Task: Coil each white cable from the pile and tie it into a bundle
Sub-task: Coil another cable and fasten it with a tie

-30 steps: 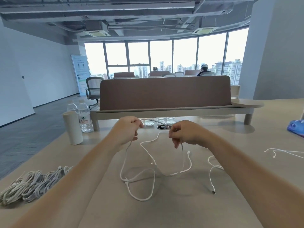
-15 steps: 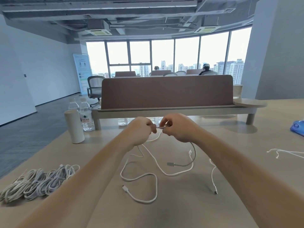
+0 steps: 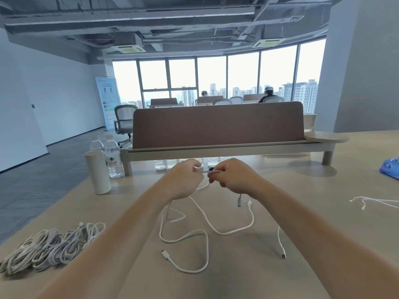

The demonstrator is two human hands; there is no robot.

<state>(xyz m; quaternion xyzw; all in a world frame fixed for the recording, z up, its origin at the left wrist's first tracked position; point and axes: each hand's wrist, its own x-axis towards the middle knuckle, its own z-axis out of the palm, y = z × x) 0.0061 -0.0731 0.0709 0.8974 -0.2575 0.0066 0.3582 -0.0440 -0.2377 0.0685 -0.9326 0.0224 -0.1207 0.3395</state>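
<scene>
A white cable [image 3: 194, 236] hangs from both my hands and loops loosely over the wooden table [image 3: 323, 212], one plug lying at the near end. My left hand [image 3: 186, 180] and my right hand [image 3: 232, 176] are held close together above the table, each pinching the same short stretch of cable between them. A second plug dangles just under my right hand. Another white cable [image 3: 280, 242] lies beside my right forearm. A pile of coiled white cables [image 3: 49, 244] sits at the table's near left.
A white cylinder [image 3: 97, 171] and water bottles [image 3: 112, 156] stand at the back left. A brown desk divider [image 3: 218, 124] on a raised shelf crosses the far side. A thin white cord [image 3: 375, 200] and a blue pack [image 3: 390, 168] lie at the right.
My hands have come together from about a hand's width apart and lifted slightly. The cable's loops have been drawn up and its plug end now dangles under my right hand.
</scene>
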